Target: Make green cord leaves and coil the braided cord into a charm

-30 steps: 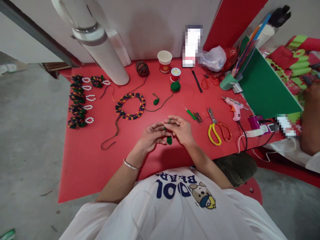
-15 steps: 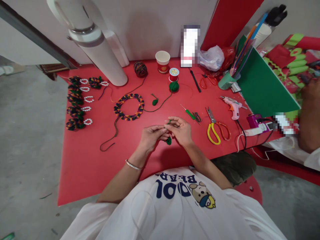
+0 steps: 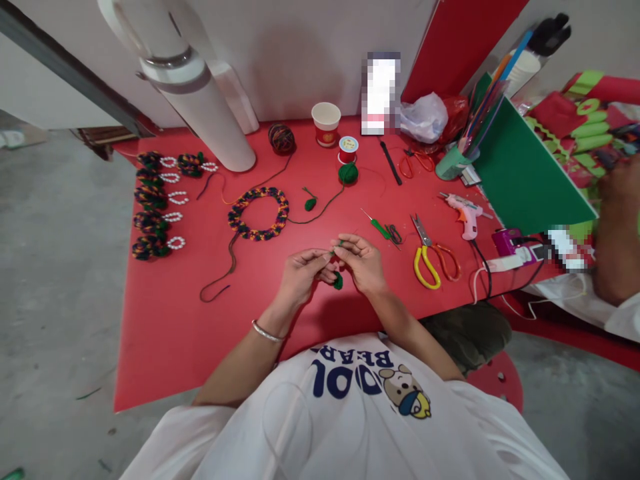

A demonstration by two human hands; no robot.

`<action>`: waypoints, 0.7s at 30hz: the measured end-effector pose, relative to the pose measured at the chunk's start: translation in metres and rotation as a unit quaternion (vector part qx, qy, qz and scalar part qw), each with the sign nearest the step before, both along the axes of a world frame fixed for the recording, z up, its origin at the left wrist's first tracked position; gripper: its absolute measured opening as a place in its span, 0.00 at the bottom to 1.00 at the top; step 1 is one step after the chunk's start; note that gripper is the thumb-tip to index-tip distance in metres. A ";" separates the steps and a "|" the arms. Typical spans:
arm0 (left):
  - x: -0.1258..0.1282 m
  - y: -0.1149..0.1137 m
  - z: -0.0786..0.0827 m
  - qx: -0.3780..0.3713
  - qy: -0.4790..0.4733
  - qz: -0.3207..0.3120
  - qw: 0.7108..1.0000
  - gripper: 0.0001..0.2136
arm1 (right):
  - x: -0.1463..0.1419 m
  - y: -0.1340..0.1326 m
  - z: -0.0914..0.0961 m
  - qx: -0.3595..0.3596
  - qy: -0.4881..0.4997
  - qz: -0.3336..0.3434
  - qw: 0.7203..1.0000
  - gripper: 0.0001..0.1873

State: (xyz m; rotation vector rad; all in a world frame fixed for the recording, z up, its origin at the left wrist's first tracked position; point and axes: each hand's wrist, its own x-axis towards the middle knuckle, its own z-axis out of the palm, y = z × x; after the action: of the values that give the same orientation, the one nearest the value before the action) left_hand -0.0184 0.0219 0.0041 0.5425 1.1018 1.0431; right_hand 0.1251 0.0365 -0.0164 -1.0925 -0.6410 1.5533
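1. Left of the yarn ring [image 3: 259,235], a column of multicoloured bundles [image 3: 151,196] with white bead loops [image 3: 173,217] sat on the red table [image 3: 165,333]. The work was best kept away from them, I judged, lest a strand snag on the beads.

2. Right of the ring and nearer the wearer, the left hand [image 3: 303,275] had its thumb and forefinger pinched, seemingly on a thin green strand [image 3: 334,252]. A light, steady grip seemed right here, since squeezing hard could have flattened the yarn.

3. Just right of the ring lay a loose green piece [image 3: 311,205] with a short stalk, untouched by either hand.

4. The small green yarn piece [image 3: 339,282] was below the fingertips, right of the ring and nearer the wearer. Whether the left hand's curled fingers touched it, I could not tell. Letting it hang freely would probably have kept the strand from twisting.

5. Farther right of the ring, the right hand [image 3: 361,263] pinched the strand between thumb and forefinger, the other fingers spread. Small, even pulls, close to the left fingertips, seemed the best control.

6. Well right of the ring lay a green-handled hook [image 3: 380,229], then scissors [image 3: 425,244], neither in hand.
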 end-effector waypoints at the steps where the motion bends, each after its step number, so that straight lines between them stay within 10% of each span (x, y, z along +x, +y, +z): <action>1: 0.001 0.000 -0.001 0.004 0.000 0.004 1.000 0.19 | 0.000 0.000 0.000 0.002 0.002 0.002 1.000 0.19; 21: 0.010 -0.004 -0.006 0.037 0.002 0.017 0.999 0.17 | -0.008 0.005 0.005 -0.016 0.056 -0.085 0.995 0.29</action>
State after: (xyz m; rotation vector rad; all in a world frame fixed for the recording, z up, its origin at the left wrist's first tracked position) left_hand -0.0087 0.0179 -0.0020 0.5871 1.0830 1.1157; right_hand 0.1167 0.0415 -0.0116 -1.0486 -0.4368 1.4708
